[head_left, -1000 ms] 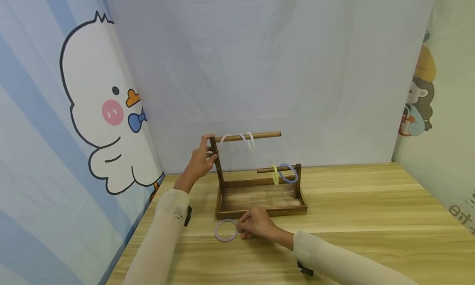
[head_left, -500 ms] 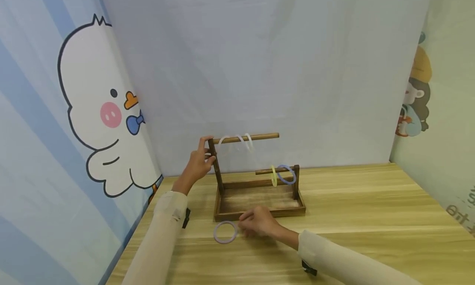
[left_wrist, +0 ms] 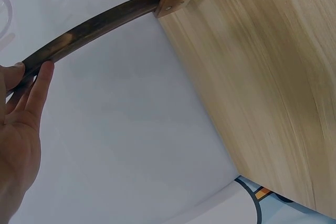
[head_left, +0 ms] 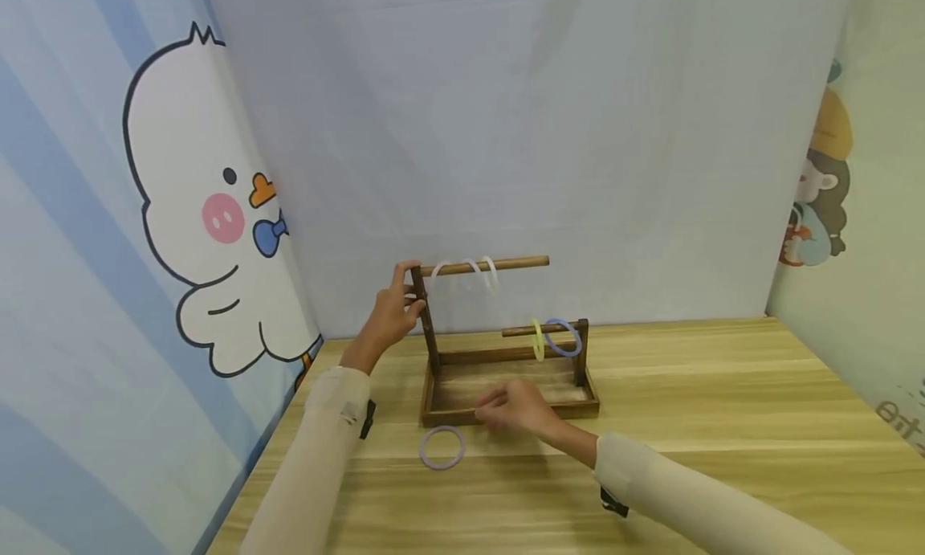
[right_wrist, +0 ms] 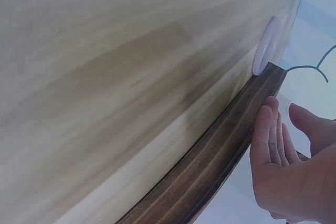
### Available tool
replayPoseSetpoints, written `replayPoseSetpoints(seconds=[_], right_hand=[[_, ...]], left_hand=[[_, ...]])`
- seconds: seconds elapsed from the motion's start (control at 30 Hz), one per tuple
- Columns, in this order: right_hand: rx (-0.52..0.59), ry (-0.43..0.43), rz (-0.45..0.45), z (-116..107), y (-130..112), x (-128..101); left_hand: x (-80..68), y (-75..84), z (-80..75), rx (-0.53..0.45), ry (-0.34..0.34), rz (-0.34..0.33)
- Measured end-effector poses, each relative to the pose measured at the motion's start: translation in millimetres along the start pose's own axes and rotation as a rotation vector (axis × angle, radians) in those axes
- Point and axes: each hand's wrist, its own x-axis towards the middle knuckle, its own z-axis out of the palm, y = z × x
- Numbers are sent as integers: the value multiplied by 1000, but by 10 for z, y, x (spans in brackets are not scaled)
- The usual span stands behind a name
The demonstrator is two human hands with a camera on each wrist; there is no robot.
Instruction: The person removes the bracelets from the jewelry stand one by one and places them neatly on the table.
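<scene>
Left hand (head_left: 393, 314) grips the rack's tall post (head_left: 425, 318); right hand (head_left: 516, 406), fingers loose and empty, hovers above the tray edge. The pale ring (head_left: 442, 447) lies left of those fingers; a careless sweep might knock it away.

A staged recording booth, this — a wooden table (head_left: 723, 394) boxed in by pale fabric backdrops (head_left: 549, 137), with a cartoon duck (head_left: 195, 218) printed on the left sheet — hardly a lived-in room.
</scene>
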Motion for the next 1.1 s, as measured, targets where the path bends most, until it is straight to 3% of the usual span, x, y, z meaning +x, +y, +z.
replayPoseSetpoints(seconds=[0.43,0.97,1.1], right_hand=[[29,38,-32,-50,-30,103],[-12,79,-89,-209,-170,241],[-17,80,-57,-248,-207,269]], left_hand=[[16,2,-14,-2,8,2],[8,-10,5,-10,23,3],[-10,-6,12,-14,16,-5]])
